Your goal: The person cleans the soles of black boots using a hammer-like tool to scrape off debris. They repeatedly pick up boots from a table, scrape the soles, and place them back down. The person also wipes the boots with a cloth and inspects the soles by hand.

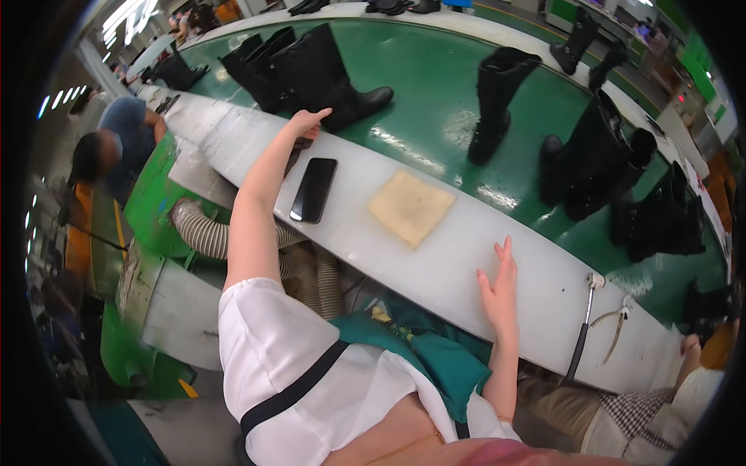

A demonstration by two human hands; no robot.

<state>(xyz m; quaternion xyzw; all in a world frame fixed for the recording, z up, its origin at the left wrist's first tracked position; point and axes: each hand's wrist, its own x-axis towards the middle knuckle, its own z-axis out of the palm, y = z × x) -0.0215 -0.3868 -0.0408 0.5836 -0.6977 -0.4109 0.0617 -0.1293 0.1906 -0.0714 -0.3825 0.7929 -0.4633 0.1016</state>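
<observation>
My left hand (308,125) is stretched out over the far edge of the white ledge, index finger extended and the other fingers partly curled. Its fingertip overlaps the lower shaft of a tall black boot (315,74); whether they touch I cannot tell. Something dark brown, mostly hidden, lies below that wrist. My right hand (501,287) hovers over the ledge, fingers apart and nothing in it. Between my hands lie a black smartphone (314,190) and a pale yellow square cloth or foam pad (412,207).
Beyond the white ledge (365,248) runs a green surface (420,93) carrying several black boots, one standing alone (493,101). At the right lie a hammer (583,326) and pincers (616,334). Co-workers sit at left (128,147) and right (622,419). A ribbed hose (202,229) is left.
</observation>
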